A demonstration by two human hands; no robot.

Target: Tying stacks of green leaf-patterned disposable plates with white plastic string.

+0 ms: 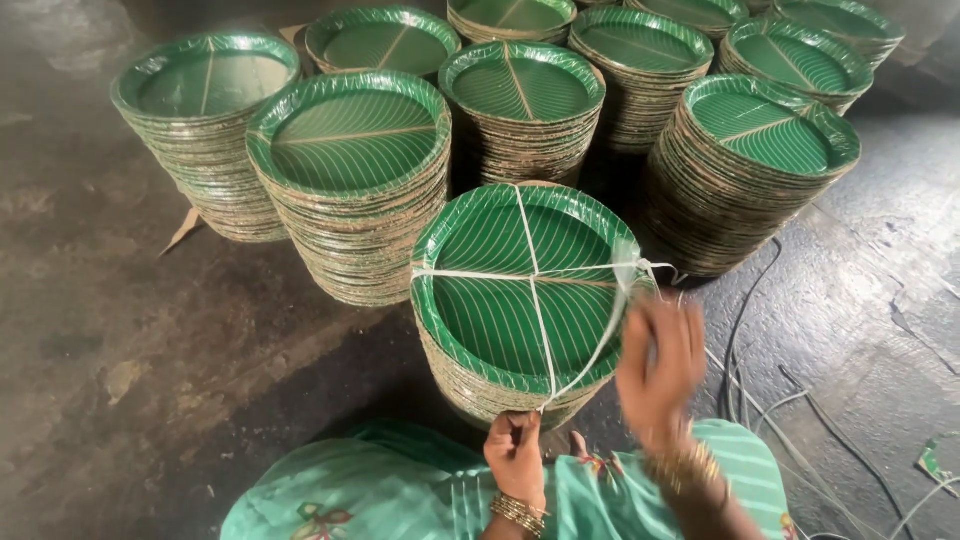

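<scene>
Here, seen from above, a stack of green leaf-print paper plates (pixel 520 300) stands on the dark floor (pixel 130 330) just in front of the person's knees, which are covered in pale green striped cloth (pixel 400 490). A white plastic string (pixel 537 310) crosses the top plate in two lines — one running side to side, one front to back — meeting near the middle.

Left hand (pixel 515 455): fingers closed together in a fist on the string's near end, right at the front rim of the stack, touching it. Bangles at the wrist.

Right hand (pixel 660 365): blurred with motion, raised just beside the stack's right edge. A loop of the string runs from the stack's right rim toward it; the fingers look curled, but whether they are pinched on the string I cannot tell. Gold bangles (pixel 685 470) at this wrist too.

Behind the tied stack — more stacks of the same green plates (pixel 350 180), untied, standing close together in rows, some touching, the rightmost one (pixel 750 170) leaning. Loose strands of white string (pixel 790 400) lie on the floor to the right, near the right arm. A scrap of cardboard (pixel 183 230) shows under the far left stack.
</scene>
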